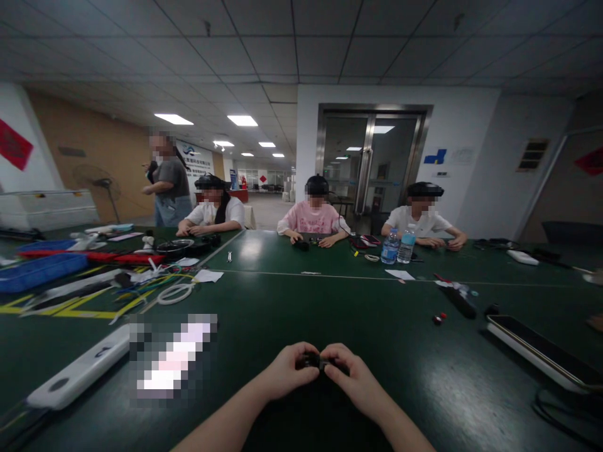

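My left hand [289, 371] and my right hand [351, 375] come together just above the green table [264, 307], low in the middle of the view. Between them is a small dark object [311, 360], partly hidden by the fingers. Its kind cannot be made out. Both hands are closed, thumb and fingertips of each pinching one side of it. To the left of my hands lies a blurred-out bright flat thing [176, 361], with a white elongated device [85, 367] beyond it. Small red and black pieces [439, 319] lie off to the right.
A black-topped white slab [541, 351] and a dark cable [560, 408] are at the right. Two water bottles [398, 245] stand farther back. Blue trays [42, 271], wires and a coiled white cable [175, 293] crowd the left. Several people are across the table.
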The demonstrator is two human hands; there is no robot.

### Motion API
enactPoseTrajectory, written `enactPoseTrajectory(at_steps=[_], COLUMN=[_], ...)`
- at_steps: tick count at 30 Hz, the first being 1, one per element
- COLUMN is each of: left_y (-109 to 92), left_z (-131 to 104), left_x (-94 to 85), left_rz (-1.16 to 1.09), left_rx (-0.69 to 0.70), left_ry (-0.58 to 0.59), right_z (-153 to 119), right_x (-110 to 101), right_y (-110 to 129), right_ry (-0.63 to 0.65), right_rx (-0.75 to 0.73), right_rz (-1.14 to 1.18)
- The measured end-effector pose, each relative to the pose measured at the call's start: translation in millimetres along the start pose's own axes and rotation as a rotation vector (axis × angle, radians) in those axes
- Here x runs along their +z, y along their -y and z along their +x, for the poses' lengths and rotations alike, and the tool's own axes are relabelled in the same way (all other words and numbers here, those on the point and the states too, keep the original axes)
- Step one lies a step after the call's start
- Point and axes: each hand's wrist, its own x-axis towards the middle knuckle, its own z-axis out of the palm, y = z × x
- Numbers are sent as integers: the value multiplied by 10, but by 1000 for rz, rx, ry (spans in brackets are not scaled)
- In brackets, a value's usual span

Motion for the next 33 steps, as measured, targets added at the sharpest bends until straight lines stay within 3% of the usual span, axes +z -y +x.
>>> enactPoseTrajectory(at_steps=[17, 23, 27, 33], left_y=[-135, -191, -172, -106], left_z=[-28, -59, -70, -62], left_x=[35, 22, 22, 39], left_rz=[44, 396, 575, 666], left_rx=[-34, -14, 21, 29], left_ry=[-13, -118, -99, -79], right_z=[-17, -5, 5, 7], right_x=[3, -16, -42, -48], right_y=[-35, -126, -121, -87], right_ry=[0, 2, 47, 66], right_rx=[-1, 20, 68, 102], right_rz=[-37, -53, -119, -191])
